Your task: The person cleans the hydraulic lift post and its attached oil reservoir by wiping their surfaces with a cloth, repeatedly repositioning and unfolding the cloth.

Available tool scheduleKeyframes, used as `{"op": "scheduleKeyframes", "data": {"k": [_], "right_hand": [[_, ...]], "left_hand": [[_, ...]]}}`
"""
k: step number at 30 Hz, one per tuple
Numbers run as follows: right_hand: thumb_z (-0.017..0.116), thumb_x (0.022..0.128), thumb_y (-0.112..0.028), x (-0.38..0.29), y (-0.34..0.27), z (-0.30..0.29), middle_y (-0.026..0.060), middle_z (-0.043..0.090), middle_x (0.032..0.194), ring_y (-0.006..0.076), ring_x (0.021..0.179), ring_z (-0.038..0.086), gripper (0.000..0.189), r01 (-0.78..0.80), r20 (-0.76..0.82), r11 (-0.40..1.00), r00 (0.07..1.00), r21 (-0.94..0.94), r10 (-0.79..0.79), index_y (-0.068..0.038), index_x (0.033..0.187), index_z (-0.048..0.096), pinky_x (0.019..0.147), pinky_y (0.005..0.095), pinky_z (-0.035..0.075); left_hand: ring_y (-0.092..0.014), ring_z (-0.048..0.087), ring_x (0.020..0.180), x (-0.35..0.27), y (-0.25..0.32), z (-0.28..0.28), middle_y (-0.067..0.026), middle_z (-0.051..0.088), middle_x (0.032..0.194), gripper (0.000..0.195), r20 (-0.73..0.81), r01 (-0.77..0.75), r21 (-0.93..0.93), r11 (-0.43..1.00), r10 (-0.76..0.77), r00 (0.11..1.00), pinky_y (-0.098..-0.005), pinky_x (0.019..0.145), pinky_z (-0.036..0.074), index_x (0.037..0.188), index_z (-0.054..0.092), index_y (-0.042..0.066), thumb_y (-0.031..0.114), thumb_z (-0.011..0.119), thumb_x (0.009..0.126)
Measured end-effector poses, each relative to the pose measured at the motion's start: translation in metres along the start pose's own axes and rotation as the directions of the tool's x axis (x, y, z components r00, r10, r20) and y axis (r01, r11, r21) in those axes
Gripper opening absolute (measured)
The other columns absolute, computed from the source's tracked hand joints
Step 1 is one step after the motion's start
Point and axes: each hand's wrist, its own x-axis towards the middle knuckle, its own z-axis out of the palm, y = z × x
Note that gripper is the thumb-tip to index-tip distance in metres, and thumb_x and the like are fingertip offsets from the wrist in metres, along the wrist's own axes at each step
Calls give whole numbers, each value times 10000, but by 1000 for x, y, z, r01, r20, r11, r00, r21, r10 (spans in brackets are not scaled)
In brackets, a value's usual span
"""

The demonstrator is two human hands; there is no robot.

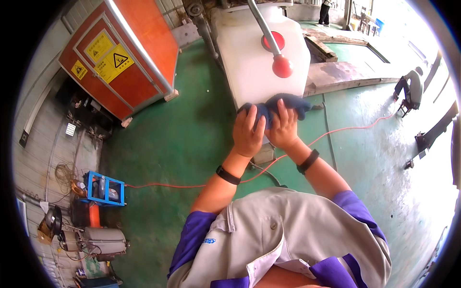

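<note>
A dark blue cloth [288, 102] lies bunched over the near edge of a white plastic tank [264, 75]. Both of my hands are on it: my left hand [248, 131] at the tank's near left corner, my right hand [284, 126] just beside it, with fingers bent over the fabric. Part of the cloth hangs past the right side of the tank. Above the tank a metal lever with a red ball knob [282, 66] reaches down, and a red round cap [275, 40] shows behind its rod. The undersides of my fingers are hidden.
An orange-red cabinet [144, 46] with yellow warning signs stands at upper left. A red hose [345, 129] crosses the green floor from a blue metal frame [106, 189]. At right a person [414, 86] sits on a stool; another person [325, 12] stands far back. Timber beams [345, 77] lie beyond the tank.
</note>
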Motion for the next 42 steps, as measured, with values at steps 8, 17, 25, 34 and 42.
{"op": "scheduleKeyframes", "data": {"k": [8,17,25,34,42], "right_hand": [[638,595,-106,-33,-14,-36,122,414,1386,328,1131,446,480,-114,245,985,966,128,80,-63,1072,606,970,438,365],[615,622,-28,98,1,-54,174,489,1290,351,1167,486,416,-56,34,956,998,287,49,-43,1037,601,984,439,382],[577,792,-327,82,4,-7,195,358,1418,378,1138,401,535,-111,-138,994,984,13,112,-130,1286,517,973,462,311],[625,736,-296,18,5,-2,153,359,1418,332,1135,393,536,-95,-51,993,994,65,98,-183,1254,544,989,461,279],[658,703,-180,-25,3,-23,124,376,1412,328,1133,407,528,-77,174,997,982,33,70,-158,1223,571,949,447,338]], "left_hand": [[-398,532,1027,-51,20,-17,-185,456,1294,446,249,3,-29,1000,4,969,-470,846,493,1216,426,100,72,594,803],[-452,510,1072,77,-13,-37,-263,445,1319,338,67,-3,59,998,-1,998,-519,906,445,1208,496,55,86,517,872],[-485,515,1035,77,-4,-8,-310,418,1312,440,6,8,58,998,-9,1000,-530,848,475,1249,407,87,58,558,836],[-423,545,950,14,15,3,-255,461,1284,458,79,6,93,996,-13,997,-491,779,492,1237,392,106,89,578,819],[-415,538,1022,-29,27,-7,-226,451,1307,409,317,22,-65,998,-1,948,-490,866,484,1203,423,92,122,576,824]]}}
